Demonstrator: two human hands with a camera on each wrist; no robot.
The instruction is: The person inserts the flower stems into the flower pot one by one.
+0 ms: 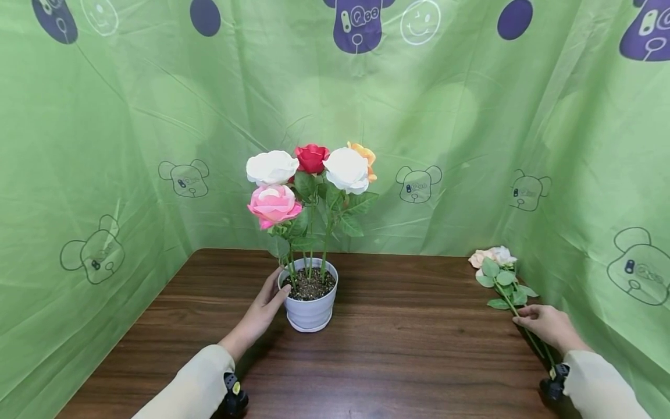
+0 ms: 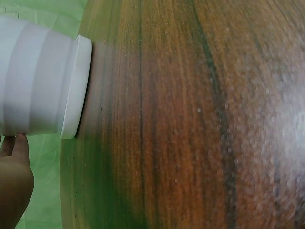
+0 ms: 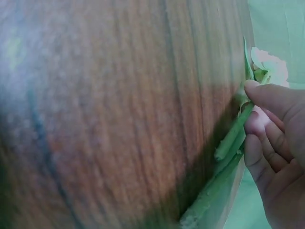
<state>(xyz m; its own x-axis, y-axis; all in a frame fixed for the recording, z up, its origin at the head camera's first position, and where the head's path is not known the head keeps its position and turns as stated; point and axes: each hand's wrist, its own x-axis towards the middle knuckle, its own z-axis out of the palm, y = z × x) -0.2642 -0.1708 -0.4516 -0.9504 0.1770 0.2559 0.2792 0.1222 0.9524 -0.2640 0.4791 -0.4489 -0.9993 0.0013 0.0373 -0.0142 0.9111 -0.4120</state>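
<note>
On the table stands a white ribbed flowerpot [image 1: 310, 311] on a small saucer, filled with dark soil. Several artificial roses rise from it: white [image 1: 348, 171], red [image 1: 312, 159], pink [image 1: 274, 205] and orange. My left hand [image 1: 260, 314] holds the pot at its left side, thumb near the rim and the other fingers partly hidden behind. In the left wrist view, fingertips touch the wall of the pot [image 2: 33, 76]. At the right, my right hand [image 1: 546, 326] pinches a green rose stem [image 3: 233, 131] between thumb and fingers. Pale roses [image 1: 493, 258] with green leaves lie beyond that hand.
The brown wooden table [image 1: 408, 337] spreads between the two hands. A green curtain [image 1: 450, 128] with printed bear faces encloses the table at the back and both sides; the pale roses lie close to its right side.
</note>
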